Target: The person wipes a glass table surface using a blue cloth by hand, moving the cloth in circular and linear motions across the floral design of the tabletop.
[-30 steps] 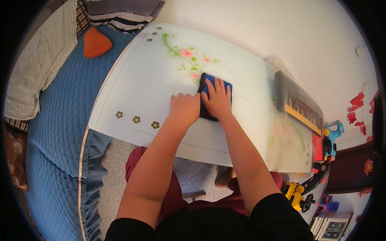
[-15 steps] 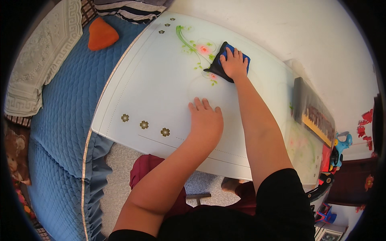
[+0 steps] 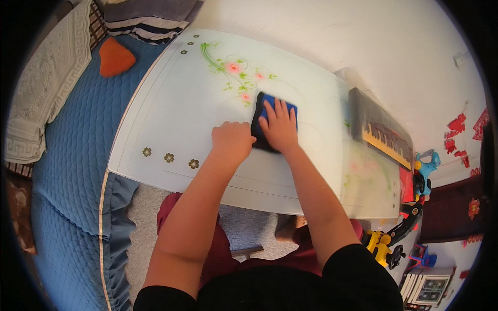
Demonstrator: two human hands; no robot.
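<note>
A: Changed since the frame half a second back: the left grip (image 3: 232, 141) has curled its spread fingers; the cloth (image 3: 261, 130) has come nearer the body, off the lower pink flower (image 3: 245, 97), carried under the right grip (image 3: 280, 126).

B: Noted from my remote desk. I'll log left to right. Far left?

A: Orange cushion (image 3: 115, 58) on the blue quilted cover (image 3: 78, 124), alongside the table (image 3: 161, 119).

B: Left grip?

A: Fingers folded in, thumb at the cloth's dark edge. I cannot tell whether it pinches that edge or merely sits against it.

B: Cloth position?

A: Flat on the table, on the near side of the lower pink flower and a little right of it. Black margin left, blue area right.

B: Right grip?

A: Palm down on the blue area, fingers apart, not clamped round anything.

B: Technique, in my judgement: keep that palm flat and the pressure even, so the cloth slides as one sheet. The dark margin looks likeliest to fold under; I'd have the left grip steady it or stay out of its path.

A: Agreed. I'd also keep strokes short of the covered keyboard (image 3: 385, 139), well apart at right.
</note>
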